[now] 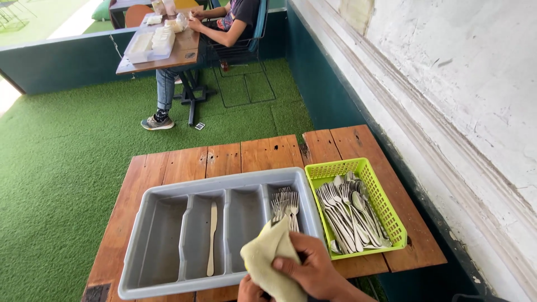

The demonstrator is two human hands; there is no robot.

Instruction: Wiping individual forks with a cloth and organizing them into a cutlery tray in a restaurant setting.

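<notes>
Bottom centre: right hand [313, 268] clamped cloth [271, 257] round fork [278, 219] | left hand [250, 291] mostly hidden beneath, grip not tellable | fork's long axis ran up-frame from fingers, tines over tray [168, 285] right compartment, beside basket [386, 215] | right hand nearer.

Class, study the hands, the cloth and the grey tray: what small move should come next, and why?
Probably lowering the metal fork, wrapped in the yellow-green cloth that the right hand grips, into the rightmost compartment of the grey plastic cutlery tray. Forks already lie there; the left hand steadies the cloth from below.
</notes>
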